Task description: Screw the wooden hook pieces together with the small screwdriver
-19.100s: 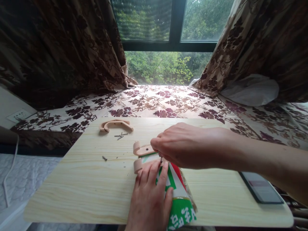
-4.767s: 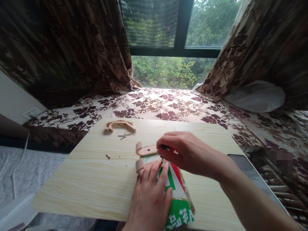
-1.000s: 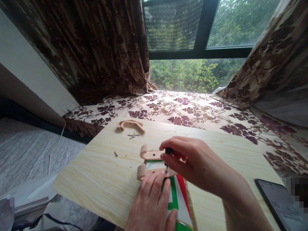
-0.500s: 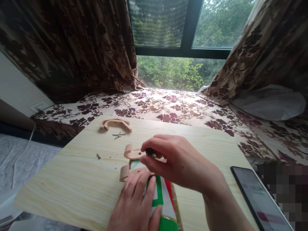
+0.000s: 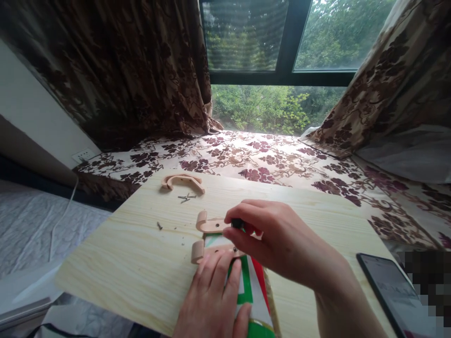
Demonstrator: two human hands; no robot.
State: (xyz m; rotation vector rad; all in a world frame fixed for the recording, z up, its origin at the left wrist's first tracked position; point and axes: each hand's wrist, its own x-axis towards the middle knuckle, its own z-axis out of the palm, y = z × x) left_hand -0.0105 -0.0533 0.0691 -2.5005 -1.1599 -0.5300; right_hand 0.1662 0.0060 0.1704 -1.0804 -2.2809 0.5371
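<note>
My right hand (image 5: pixel 278 239) pinches a short black tool handle (image 5: pixel 237 223) between thumb and fingers, over the far curved wooden hook (image 5: pixel 213 226). The handle's lower end is hidden, so I cannot tell what kind of tool it is. One dark hole or screw head shows in that hook. My left hand (image 5: pixel 213 293) lies flat, fingers stretched, across the near wooden hook (image 5: pixel 198 252) and a green, white and red board (image 5: pixel 255 293). A screw head (image 5: pixel 235 249) shows in the near hook beside my fingertips. Both hooks rest side by side at the board's far end.
More curved wooden pieces (image 5: pixel 183 179) lie at the back of the pale wooden table (image 5: pixel 120 258), with several screws (image 5: pixel 185 198) in front of them. A single screw (image 5: pixel 159 226) and tiny crumbs lie to the left. At the right edge is a phone (image 5: pixel 391 291).
The view has swung slightly left, so everything appears further right. My right hand keeps its pinch on the black tool handle; my left hand stays flat on the near hook and board.
</note>
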